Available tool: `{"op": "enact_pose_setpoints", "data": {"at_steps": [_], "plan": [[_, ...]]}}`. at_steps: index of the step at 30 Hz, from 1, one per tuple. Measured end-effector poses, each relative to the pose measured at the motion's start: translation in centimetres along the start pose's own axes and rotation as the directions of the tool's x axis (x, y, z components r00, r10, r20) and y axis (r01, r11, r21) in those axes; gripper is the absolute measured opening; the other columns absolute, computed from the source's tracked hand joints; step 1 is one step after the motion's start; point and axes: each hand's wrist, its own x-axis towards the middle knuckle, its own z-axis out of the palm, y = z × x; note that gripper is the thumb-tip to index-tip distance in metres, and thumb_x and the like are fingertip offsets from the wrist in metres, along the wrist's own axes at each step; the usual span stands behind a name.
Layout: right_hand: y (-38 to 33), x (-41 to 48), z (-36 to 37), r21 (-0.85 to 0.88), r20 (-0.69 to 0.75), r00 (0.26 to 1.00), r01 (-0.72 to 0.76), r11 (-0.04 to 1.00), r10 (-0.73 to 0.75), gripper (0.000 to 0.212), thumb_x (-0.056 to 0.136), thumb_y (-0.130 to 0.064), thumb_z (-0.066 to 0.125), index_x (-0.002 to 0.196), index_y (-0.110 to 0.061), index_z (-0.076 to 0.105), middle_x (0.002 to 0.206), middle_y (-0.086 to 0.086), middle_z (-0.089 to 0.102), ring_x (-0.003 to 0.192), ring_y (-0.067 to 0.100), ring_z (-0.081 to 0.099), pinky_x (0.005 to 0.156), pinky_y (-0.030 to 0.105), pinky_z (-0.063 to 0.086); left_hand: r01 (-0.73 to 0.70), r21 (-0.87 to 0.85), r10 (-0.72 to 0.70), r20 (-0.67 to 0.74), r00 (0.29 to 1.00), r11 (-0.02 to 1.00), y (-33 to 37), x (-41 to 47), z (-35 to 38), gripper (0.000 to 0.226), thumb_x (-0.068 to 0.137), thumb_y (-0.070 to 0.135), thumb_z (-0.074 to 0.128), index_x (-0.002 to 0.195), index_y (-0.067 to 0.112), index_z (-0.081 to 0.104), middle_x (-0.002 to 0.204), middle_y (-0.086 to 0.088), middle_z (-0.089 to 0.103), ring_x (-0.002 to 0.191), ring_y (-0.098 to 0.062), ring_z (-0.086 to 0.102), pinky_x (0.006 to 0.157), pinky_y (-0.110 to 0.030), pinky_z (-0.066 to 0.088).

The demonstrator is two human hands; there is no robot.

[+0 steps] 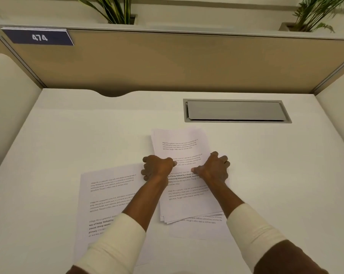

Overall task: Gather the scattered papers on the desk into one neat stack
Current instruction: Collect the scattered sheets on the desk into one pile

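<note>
A loose pile of printed white papers [182, 147] lies in the middle of the white desk [68, 139], its sheets slightly fanned at the near edge. My left hand [157, 168] grips the pile's left edge with curled fingers. My right hand [213, 169] grips its right edge, thumb on top of the text. A separate printed sheet [107, 196] lies flat to the left, partly under my left forearm. Another sheet [202, 228] sticks out beneath the pile's near end.
A grey metal cable hatch [236, 111] is set into the desk behind the pile. A tan partition [187, 60] with a blue "474" label [39, 37] closes the back, with side panels left and right. Plants [117, 8] stand beyond it.
</note>
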Motion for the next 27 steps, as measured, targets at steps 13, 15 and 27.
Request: {"op": "enact_pose_setpoints", "data": {"at_steps": [13,15,27], "plan": [[1.2,0.4,-0.7,0.112,0.039,0.999,0.030,0.993,-0.034,0.100,0.077,-0.054,0.093,0.153,-0.011,0.046,0.151,0.017,0.046,0.149,0.037,0.040,0.106,0.055,0.053,-0.018,-0.291,0.067,0.159,0.985,0.957,-1.4,1.4,-0.5,0.024,0.074,0.004,0.094,0.093,0.003,0.079,0.095,-0.014,0.084,0.079,-0.034,0.083,0.070,-0.055,0.069],[1.4,0.4,-0.4,0.177,0.024,0.999,0.035,0.984,-0.040,0.095,0.083,-0.059,0.086,0.154,-0.009,0.047,0.153,0.018,0.049,0.148,0.037,0.045,0.110,0.055,0.051,-0.029,-0.322,0.098,0.199,0.975,0.946,-1.9,1.7,-0.4,0.022,0.077,0.008,0.092,0.097,0.005,0.080,0.098,-0.012,0.085,0.085,-0.034,0.083,0.078,-0.054,0.069],[5.1,0.2,-1.5,0.067,-0.139,0.987,-0.070,0.995,0.079,0.065,0.096,-0.050,0.077,0.138,-0.004,0.061,0.138,0.023,0.056,0.135,0.041,0.050,0.104,0.052,0.053,-0.340,-0.119,0.360,0.258,0.896,0.933,-6.9,3.3,-3.3,0.032,0.103,0.022,0.072,0.135,0.015,0.070,0.105,0.004,0.080,0.091,-0.017,0.079,0.067,-0.029,0.065]]}}
